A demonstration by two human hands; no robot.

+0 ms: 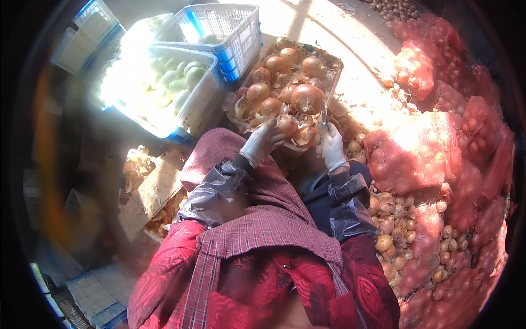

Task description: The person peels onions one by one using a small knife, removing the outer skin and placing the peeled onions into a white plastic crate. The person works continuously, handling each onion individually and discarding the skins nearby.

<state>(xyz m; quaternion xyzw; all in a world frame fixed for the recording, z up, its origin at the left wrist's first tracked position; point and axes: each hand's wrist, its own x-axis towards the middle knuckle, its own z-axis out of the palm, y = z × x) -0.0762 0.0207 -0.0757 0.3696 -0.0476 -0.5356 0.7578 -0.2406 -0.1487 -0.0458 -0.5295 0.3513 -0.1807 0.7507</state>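
Observation:
A shallow crate (337,84) of unpeeled brown onions and loose skins lies before me. My left hand (263,141), in a white glove, is at the crate's near edge with its fingers beside an onion (286,126); whether it grips the onion I cannot tell. My right hand (330,144), gloved too, holds a small knife (324,113) with the blade pointing away from me. Just beyond the blade sits a large onion (307,99) on top of the others. Left of the crate, a white and blue plastic basket (197,116) holds pale peeled onions (178,86).
Another plastic basket (242,33) stands behind the full one. Red mesh sacks of onions (411,152) crowd the right side, with loose onions (394,238) among them. A box with a cardboard flap (152,191) and onion skins is at my left.

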